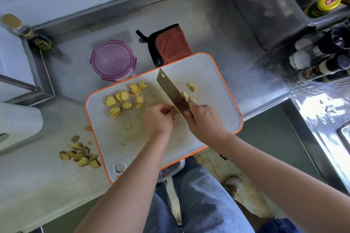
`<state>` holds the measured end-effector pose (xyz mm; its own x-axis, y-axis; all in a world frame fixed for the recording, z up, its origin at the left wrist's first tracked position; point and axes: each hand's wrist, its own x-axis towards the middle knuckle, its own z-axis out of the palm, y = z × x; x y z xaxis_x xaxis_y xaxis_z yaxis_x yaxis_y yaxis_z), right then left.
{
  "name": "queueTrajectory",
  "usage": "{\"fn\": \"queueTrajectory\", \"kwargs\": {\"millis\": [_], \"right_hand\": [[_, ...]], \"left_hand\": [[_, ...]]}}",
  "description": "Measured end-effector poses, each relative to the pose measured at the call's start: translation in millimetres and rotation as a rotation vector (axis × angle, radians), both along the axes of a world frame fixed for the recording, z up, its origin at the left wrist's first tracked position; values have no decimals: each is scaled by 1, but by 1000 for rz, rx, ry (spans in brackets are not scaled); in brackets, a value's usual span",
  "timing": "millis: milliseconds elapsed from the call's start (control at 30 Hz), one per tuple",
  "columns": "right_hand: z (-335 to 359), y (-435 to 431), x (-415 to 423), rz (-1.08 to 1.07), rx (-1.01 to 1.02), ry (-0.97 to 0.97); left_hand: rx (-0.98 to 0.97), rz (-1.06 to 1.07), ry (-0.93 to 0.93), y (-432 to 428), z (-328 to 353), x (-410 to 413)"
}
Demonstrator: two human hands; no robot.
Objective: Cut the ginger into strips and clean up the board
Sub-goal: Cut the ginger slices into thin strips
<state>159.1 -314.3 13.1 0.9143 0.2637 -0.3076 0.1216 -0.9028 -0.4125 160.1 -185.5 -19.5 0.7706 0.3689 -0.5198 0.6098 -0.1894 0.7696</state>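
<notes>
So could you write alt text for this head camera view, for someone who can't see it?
A person's right hand grips a cleaver, cutting a ginger piece that the left hand holds on a white, orange-rimmed cutting board. Ginger slices lie on the board; peel scraps sit on the counter beside it.

One readable mark: a brand patch on a bottle cap

The round yellow cap of a dark green bottle at the upper right bears a red patch with two white Chinese characters, seemingly 海天. The yellow print on the slim dark-labelled glass bottle at the left, the label of the dark spice bottle at the right and the oval embossed mark on the white orange-rimmed plastic cutting board are too small or faint to read.
</notes>
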Motion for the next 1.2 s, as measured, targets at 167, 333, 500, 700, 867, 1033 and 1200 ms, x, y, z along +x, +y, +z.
{"fn": "queueTrajectory", "kwargs": {"millis": [167, 333, 500, 700, 867, 1033, 1200], "right_hand": [[1, 3, -7, -8, -31, 25], [-2, 11, 1, -19, -52, 47], [-8, 18, 8, -87, 0, 28], [-5, 13, 12, -102, 90, -35], [1, 7, 0, -36, 45, -43], [1, 5, -4, -16, 11, -20], [2, 1, -9, -23, 7, -3]], "left_hand": [[-4, -4, -9, 0, -1, 1], [-20, 5, 5, 0, -4, 0], [-44, 31, 12, 0, -2, -1], [-66, 62, 55, -1, 8, 1], [-47, 58, 59, -2, 13, 0], [-27, 55, 58, -4, 17, -1], [-13, 51, 39, -5, 18, -2]]}}
